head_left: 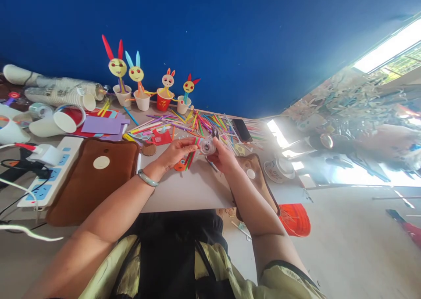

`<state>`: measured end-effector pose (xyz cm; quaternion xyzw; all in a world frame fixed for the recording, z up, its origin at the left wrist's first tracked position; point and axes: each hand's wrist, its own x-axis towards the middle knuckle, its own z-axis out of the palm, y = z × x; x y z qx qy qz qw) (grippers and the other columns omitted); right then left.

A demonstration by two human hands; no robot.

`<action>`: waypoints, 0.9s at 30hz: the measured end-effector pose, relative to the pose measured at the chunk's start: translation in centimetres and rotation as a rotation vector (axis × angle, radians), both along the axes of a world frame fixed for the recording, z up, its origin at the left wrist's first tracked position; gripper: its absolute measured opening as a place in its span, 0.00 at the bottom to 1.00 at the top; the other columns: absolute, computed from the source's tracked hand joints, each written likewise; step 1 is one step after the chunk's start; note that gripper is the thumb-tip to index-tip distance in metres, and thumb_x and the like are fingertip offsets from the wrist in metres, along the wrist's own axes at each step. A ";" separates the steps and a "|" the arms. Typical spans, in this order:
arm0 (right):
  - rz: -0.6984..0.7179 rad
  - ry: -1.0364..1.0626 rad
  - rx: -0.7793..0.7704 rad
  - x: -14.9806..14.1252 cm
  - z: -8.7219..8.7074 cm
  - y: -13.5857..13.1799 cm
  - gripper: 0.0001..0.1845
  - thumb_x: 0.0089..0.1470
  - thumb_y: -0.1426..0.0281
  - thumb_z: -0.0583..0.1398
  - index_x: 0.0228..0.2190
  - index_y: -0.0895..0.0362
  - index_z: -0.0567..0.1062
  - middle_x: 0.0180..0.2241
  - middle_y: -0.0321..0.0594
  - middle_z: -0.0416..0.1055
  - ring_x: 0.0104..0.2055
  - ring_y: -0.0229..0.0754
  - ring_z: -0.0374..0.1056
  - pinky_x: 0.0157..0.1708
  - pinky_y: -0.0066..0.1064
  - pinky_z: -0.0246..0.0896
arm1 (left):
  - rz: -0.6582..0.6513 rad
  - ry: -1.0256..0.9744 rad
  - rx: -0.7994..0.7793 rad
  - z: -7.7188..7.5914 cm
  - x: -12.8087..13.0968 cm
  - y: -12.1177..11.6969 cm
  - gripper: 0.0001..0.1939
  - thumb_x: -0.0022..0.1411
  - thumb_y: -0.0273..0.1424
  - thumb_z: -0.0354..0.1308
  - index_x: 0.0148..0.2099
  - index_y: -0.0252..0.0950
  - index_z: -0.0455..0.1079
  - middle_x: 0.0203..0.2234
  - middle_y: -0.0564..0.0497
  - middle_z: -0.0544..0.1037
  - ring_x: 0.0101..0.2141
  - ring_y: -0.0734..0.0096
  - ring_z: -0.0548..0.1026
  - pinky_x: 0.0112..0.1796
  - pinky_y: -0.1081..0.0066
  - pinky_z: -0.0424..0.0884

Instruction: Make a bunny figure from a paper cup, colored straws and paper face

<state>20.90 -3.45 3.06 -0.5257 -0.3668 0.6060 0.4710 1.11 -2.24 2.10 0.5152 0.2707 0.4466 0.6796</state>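
Observation:
My left hand (176,153) is closed in a pinch on a small bundle of coloured craft sticks (188,158), red, green and orange, held just above the white table (184,189). My right hand (225,157) is closed on a clear roll of tape (208,147), held against the top of the sticks. A silver bangle (148,178) sits on my left wrist. Behind my hands lies a loose heap of coloured sticks (197,123).
Several paper-cup bunny figures (136,81) stand along the blue wall. A brown pad (94,176), a white power strip (52,171), stacked paper cups (66,95), purple paper (101,125), a black phone (242,130) and an orange basket (296,220) surround the work spot.

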 end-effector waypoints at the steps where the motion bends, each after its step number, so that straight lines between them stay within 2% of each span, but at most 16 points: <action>1: 0.011 -0.022 -0.011 -0.3 0.1 0.0 0.35 0.33 0.40 0.73 0.23 0.53 0.65 0.15 0.25 0.56 0.16 0.28 0.44 0.16 0.26 0.37 | -0.011 0.008 0.029 -0.1 0.0 0.0 0.15 0.53 0.45 0.71 0.33 0.38 0.83 0.39 0.47 0.82 0.47 0.59 0.76 0.51 0.65 0.69; 5: 0.054 -0.095 -0.011 -1.7 0.5 -0.1 0.33 0.34 0.41 0.72 0.24 0.56 0.71 0.18 0.30 0.64 0.18 0.29 0.54 0.18 0.25 0.41 | -0.031 0.057 0.123 -0.6 -0.1 0.3 0.15 0.52 0.45 0.72 0.33 0.38 0.83 0.49 0.44 0.80 0.54 0.54 0.73 0.58 0.60 0.64; 7: 0.059 -0.100 -0.011 -2.0 0.8 -0.3 0.33 0.35 0.41 0.72 0.24 0.55 0.71 0.19 0.30 0.64 0.19 0.30 0.55 0.18 0.25 0.43 | -0.039 0.070 0.164 -0.7 -0.2 0.4 0.15 0.54 0.45 0.71 0.35 0.38 0.84 0.48 0.44 0.80 0.53 0.54 0.74 0.58 0.59 0.64; 9: 0.064 -0.080 -0.008 -1.9 1.3 -0.4 0.32 0.36 0.40 0.71 0.24 0.54 0.70 0.17 0.28 0.60 0.18 0.30 0.51 0.17 0.25 0.41 | -0.037 0.063 0.190 -0.7 -0.2 0.4 0.14 0.57 0.44 0.69 0.37 0.38 0.84 0.45 0.44 0.80 0.51 0.56 0.74 0.56 0.61 0.65; 11: 0.097 -0.060 0.008 -1.4 1.7 -0.5 0.32 0.37 0.40 0.71 0.24 0.54 0.69 0.15 0.24 0.51 0.17 0.29 0.43 0.17 0.26 0.37 | -0.019 0.039 0.166 -0.4 -0.2 0.3 0.13 0.57 0.42 0.69 0.38 0.38 0.84 0.43 0.45 0.80 0.49 0.58 0.74 0.54 0.63 0.66; 14: 0.108 -0.132 0.090 0.4 2.0 -0.6 0.30 0.40 0.41 0.70 0.29 0.55 0.73 0.16 0.21 0.43 0.17 0.29 0.37 0.18 0.26 0.34 | 0.017 -0.047 0.006 -0.1 -0.3 0.3 0.14 0.53 0.41 0.72 0.38 0.37 0.84 0.41 0.46 0.81 0.45 0.61 0.75 0.48 0.66 0.69; 17: 0.014 -0.464 0.207 2.9 1.3 -0.8 0.28 0.43 0.47 0.69 0.36 0.57 0.79 0.17 0.24 0.52 0.19 0.30 0.43 0.21 0.27 0.39 | 0.074 -0.167 -0.198 0.0 -0.3 0.6 0.15 0.46 0.39 0.76 0.34 0.36 0.83 0.31 0.49 0.79 0.35 0.69 0.75 0.38 0.71 0.69; 19: -0.004 -0.746 0.235 4.4 0.3 -1.2 0.25 0.43 0.51 0.70 0.36 0.58 0.80 0.18 0.27 0.58 0.22 0.32 0.50 0.24 0.28 0.45 | 0.116 -0.239 -0.305 0.0 -0.3 0.9 0.15 0.43 0.36 0.78 0.33 0.35 0.82 0.27 0.52 0.79 0.31 0.74 0.73 0.33 0.74 0.68; 23: 0.118 -1.208 0.089 5.9 -1.9 -2.4 0.22 0.43 0.54 0.70 0.37 0.56 0.82 0.21 0.32 0.68 0.25 0.37 0.61 0.28 0.29 0.50 | 0.193 -0.359 -0.411 0.1 -0.2 1.3 0.15 0.40 0.31 0.79 0.31 0.34 0.81 0.27 0.52 0.81 0.29 0.76 0.75 0.34 0.73 0.71; 27: 0.201 -1.517 0.006 5.4 -2.7 -3.8 0.16 0.51 0.57 0.66 0.36 0.55 0.82 0.31 0.40 0.78 0.33 0.43 0.69 0.29 0.30 0.50 | 0.251 -0.428 -0.459 0.4 -0.2 1.2 0.13 0.40 0.28 0.78 0.29 0.34 0.80 0.27 0.52 0.82 0.29 0.74 0.77 0.36 0.71 0.74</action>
